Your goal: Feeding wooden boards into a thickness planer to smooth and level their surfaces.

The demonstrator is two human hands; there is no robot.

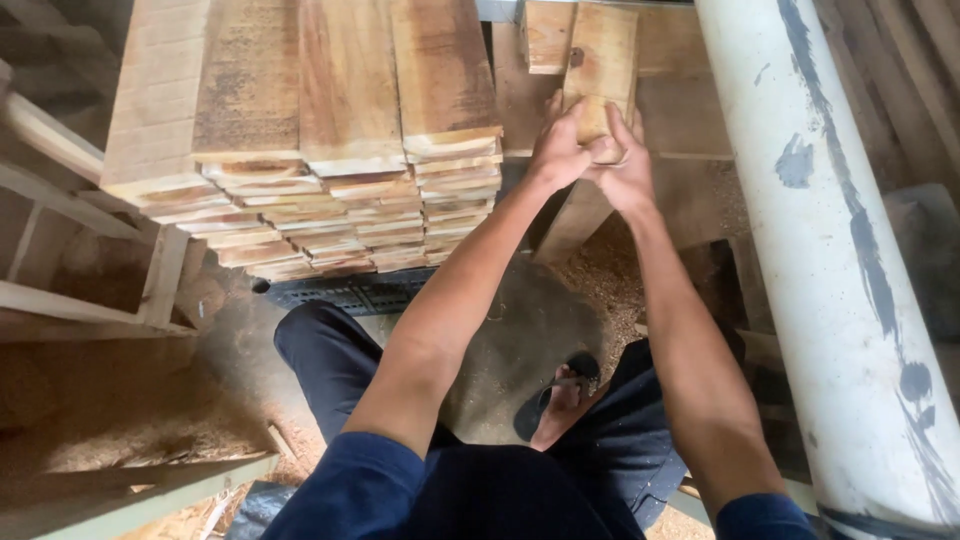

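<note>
Both my hands reach forward to the near end of a short wooden board [600, 60] that lies on a wooden surface at the upper middle. My left hand [560, 148] grips the board's near left corner. Pressed against it from the right, my right hand [625, 165] holds the same end. To the left stands a tall stack of sawn planks [320, 150], several layers deep, close to my left forearm. A second short board [547, 35] lies just left of the held one.
A thick white pipe or post [840, 260] runs down the right side. A wooden frame [90, 250] stands at the left. Sawdust covers the floor [130, 410]. My foot in a sandal [560, 395] rests below my arms.
</note>
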